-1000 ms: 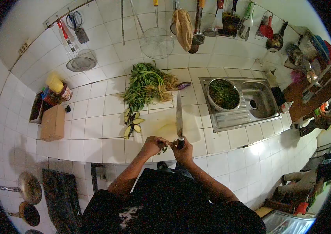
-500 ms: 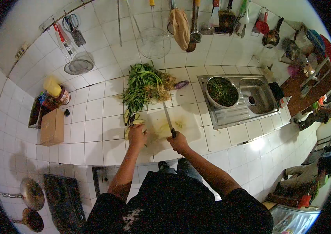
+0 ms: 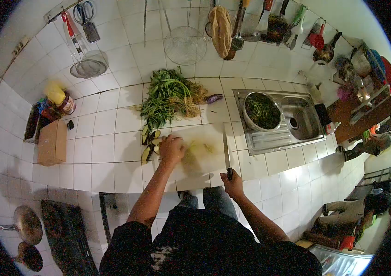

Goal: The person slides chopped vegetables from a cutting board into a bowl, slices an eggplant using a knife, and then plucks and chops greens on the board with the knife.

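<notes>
My right hand (image 3: 233, 184) is closed on the black handle of a long knife (image 3: 226, 147), whose blade points away over the right side of the white cutting board (image 3: 195, 165). My left hand (image 3: 172, 150) is over the board's left part, beside several cut eggplant pieces (image 3: 146, 153); whether its fingers hold anything is hidden. Small pale green scraps (image 3: 208, 148) lie on the board. Behind it is a heap of leafy greens with roots (image 3: 168, 99), and a small purple eggplant (image 3: 214, 98) lies to its right.
A bowl of chopped greens (image 3: 262, 111) stands on the steel sink's drainboard (image 3: 269, 142). A cardboard box (image 3: 52, 143) and jars are at the left. Utensils hang on the wall. Another person (image 3: 347, 214) is at the far lower right.
My left hand has moved from the front edge to the eggplant pieces, then slightly right of them. My right hand has moved the knife away to the right.
</notes>
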`<move>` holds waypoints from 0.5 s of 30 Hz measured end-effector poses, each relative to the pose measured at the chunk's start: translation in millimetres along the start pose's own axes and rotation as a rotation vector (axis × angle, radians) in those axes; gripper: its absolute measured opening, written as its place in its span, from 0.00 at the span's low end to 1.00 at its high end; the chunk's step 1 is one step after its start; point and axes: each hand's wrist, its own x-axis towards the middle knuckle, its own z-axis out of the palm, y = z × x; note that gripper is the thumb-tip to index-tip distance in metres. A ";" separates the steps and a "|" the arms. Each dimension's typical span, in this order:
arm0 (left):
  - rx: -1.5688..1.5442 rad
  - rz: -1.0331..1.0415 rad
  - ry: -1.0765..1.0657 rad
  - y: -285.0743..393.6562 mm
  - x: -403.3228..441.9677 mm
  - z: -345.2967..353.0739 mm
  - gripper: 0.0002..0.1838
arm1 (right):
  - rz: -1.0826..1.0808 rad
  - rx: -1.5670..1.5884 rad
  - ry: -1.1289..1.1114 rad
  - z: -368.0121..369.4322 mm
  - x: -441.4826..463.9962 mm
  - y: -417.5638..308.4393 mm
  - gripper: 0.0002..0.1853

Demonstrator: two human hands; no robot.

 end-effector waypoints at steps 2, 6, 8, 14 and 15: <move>0.006 0.042 -0.003 14.4 1.9 5.7 0.17 | 0.043 -0.009 -0.013 -0.6 -4.1 -0.7 0.18; -0.030 0.039 -0.093 20.1 7.2 29.5 0.12 | 0.054 0.084 -0.069 -6.7 -7.5 -11.6 0.16; -0.060 0.015 -0.111 17.2 5.2 37.4 0.11 | -0.021 0.066 -0.055 -2.5 -5.7 0.6 0.16; 0.037 0.003 -0.164 15.1 4.0 32.1 0.09 | -0.036 0.076 -0.121 -18.4 -4.2 8.5 0.16; 0.088 0.015 -0.103 18.4 4.1 26.7 0.08 | -0.031 0.089 -0.123 -24.5 -4.4 6.5 0.16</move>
